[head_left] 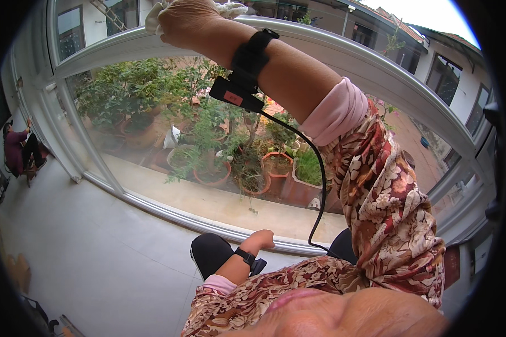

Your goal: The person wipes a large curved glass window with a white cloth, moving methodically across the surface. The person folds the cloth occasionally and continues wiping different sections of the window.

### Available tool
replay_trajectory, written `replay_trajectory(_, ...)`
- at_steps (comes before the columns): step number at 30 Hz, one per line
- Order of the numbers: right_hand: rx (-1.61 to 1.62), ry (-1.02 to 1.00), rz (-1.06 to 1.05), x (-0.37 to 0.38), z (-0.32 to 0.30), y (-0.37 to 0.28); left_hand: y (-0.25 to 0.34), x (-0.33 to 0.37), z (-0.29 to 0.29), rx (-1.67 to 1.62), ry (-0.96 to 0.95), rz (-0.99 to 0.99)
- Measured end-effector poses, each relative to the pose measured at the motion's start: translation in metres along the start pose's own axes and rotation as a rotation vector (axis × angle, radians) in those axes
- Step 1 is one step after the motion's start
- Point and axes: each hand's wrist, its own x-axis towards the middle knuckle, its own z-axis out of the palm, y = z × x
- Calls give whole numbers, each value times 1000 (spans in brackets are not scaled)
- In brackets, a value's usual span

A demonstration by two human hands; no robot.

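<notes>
My right hand (188, 23) is raised to the top of the view, its fingers closed round a white cloth (155, 17). The cloth lies against the white window frame's upper crossbar (115, 46), and part of it also shows to the right of the hand. Low in the view, my left hand (260, 240) is curled in a loose fist beside my dark-clad knee (209, 253), close to the window's bottom rail (191, 224). Nothing shows in it. The large glass pane (146, 146) lies between the two hands.
Behind the glass stand several potted plants (208, 168) on a pale ledge (152, 177). A black cable (322, 180) hangs from my right wrist device (236, 94). At the far left another person (19, 147) crouches by the door frame. Grey floor (107, 253) spreads below.
</notes>
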Motion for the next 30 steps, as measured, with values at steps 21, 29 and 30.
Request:
replay_trajectory(21, -200, 151, 12, -294, -147, 219, -72, 42, 50, 106, -100, -43)
replay_trajectory(29, -253, 177, 157, -419, -176, 319, -95, 60, 58, 116, -202, -50)
replay_trajectory(30, -250, 178, 165, -434, -182, 328, -98, 60, 59, 115, -220, -66)
